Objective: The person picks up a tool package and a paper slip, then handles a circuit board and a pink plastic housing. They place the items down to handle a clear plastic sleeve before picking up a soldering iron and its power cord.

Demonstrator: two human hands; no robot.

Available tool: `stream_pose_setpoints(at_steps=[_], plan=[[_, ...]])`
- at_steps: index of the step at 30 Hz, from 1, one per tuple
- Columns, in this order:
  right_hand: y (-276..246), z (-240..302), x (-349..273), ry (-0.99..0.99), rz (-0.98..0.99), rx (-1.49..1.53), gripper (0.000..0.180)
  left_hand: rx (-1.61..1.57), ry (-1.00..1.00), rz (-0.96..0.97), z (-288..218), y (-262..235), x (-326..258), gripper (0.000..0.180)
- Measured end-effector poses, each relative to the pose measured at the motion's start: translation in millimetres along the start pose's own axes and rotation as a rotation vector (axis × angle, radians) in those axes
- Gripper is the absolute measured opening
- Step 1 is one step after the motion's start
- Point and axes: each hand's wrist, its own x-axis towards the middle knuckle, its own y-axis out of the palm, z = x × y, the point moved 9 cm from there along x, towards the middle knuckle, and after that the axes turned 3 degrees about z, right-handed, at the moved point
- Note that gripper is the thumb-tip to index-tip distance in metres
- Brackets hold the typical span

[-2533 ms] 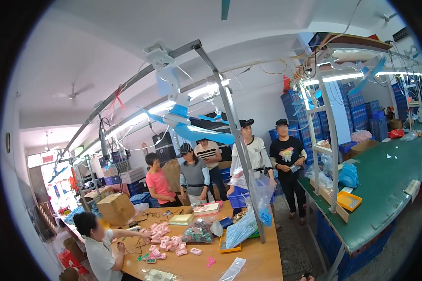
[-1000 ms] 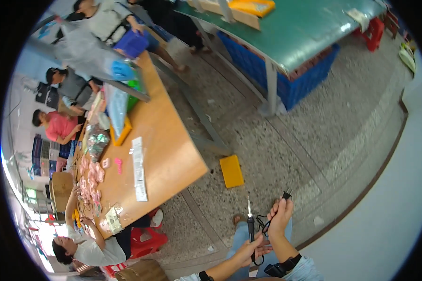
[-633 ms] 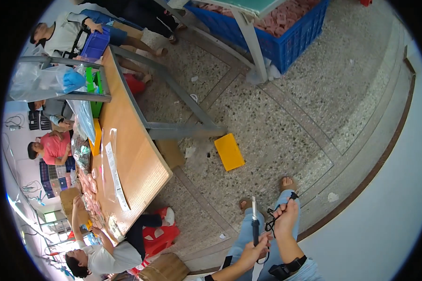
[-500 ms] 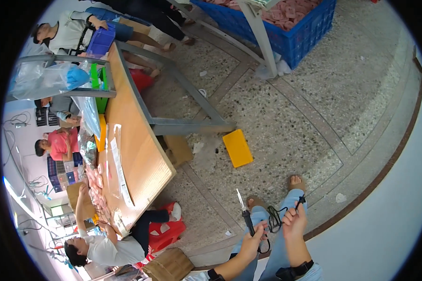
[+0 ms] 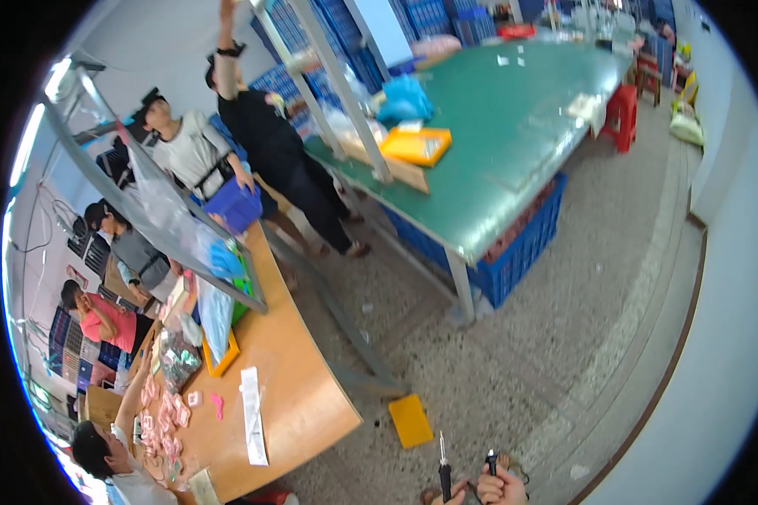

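At the bottom edge my left hand (image 5: 456, 492) is closed round the black handle of a soldering iron (image 5: 445, 475), its thin metal tip pointing upward. Close beside it, my right hand (image 5: 503, 486) is closed on a black plug (image 5: 491, 459) that sticks up past the fingers. Both hands are partly cut off by the frame, and most of the cord is out of sight. On the floor ahead of the hands lies a yellow plastic tray (image 5: 411, 422).
A wooden table (image 5: 299, 396) on the left bears pink parts (image 5: 164, 421) and a paper strip (image 5: 253, 417). Beyond stands a green table (image 5: 488, 109) above a blue crate (image 5: 514, 273). Several people work at the left and back. A red stool (image 5: 620, 118) is further off; a white wall (image 5: 716, 353) rises right.
The view has tilted up, bringing the green table and far room into sight. My hands now sit lower in the picture, still holding the soldering iron and plug.
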Motion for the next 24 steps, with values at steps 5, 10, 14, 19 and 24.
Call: stream_pose_setpoints(at_steps=[5,10,14,19,24], plan=[[44,-27,-18,0.054,0.044,-0.12,0.022,0.05,0.111,0.042,-55,20,-41,0.026],[107,-10,-33,-0.077,0.152,-0.342,0.027,0.158,0.139,0.069,-103,16,-81,0.023],[165,12,-43,-0.364,0.171,-0.491,0.028,0.355,0.21,0.089,-155,28,-130,0.02],[227,-9,-54,-0.479,0.265,-0.557,0.024,0.409,0.327,0.223,-168,22,-142,0.019],[239,-39,-31,-0.333,0.29,-0.671,0.019,0.181,0.276,0.31,-180,17,-170,0.017]])
